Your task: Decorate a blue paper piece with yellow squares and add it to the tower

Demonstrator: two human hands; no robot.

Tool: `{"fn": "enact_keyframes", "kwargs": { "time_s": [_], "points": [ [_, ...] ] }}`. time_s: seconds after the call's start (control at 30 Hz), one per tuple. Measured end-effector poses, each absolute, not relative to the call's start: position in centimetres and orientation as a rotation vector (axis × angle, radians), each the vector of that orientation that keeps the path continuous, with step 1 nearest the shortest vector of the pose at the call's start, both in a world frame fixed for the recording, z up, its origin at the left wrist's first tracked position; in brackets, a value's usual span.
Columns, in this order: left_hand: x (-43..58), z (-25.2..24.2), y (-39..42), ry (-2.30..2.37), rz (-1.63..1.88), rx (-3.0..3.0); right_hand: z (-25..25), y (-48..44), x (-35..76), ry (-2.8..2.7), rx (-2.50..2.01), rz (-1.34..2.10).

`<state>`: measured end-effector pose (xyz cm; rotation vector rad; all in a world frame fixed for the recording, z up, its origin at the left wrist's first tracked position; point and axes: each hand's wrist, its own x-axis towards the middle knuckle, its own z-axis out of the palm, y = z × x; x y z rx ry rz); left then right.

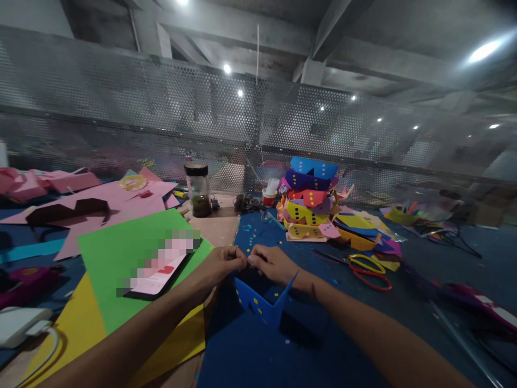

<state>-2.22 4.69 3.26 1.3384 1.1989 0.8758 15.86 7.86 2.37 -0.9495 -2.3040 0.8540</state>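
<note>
My left hand (pixel 221 265) and my right hand (pixel 274 264) meet above the table's middle. Both are closed in a pinch, the fingertips almost touching. A tiny yellow square (pixel 247 250) shows near the fingertips; whether it is held or lies behind them I cannot tell. Just below the hands a folded blue paper piece (pixel 264 312) with yellow squares and a pointed end stands on the blue surface, between my forearms. Left of my left hand, a phone (pixel 161 285) lies on green paper (pixel 105 253).
Scissors (pixel 363 267) with yellow and red handles lie at right. Behind them rises a stack of decorated paper pieces (pixel 311 196). A lidded jar (pixel 198 191) and a paper cup (pixel 269 195) stand further back. Pink paper (pixel 117 199) and a white charger (pixel 22 326) are at left.
</note>
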Motion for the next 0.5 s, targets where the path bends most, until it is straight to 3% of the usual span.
{"fn": "enact_keyframes", "kwargs": {
  "time_s": [0.5],
  "points": [
    [-2.37, 2.91, 4.87, 1.168, 0.883, 1.340, 2.18, 7.97, 15.99, -2.238, -0.924, 0.991]
  ]
}}
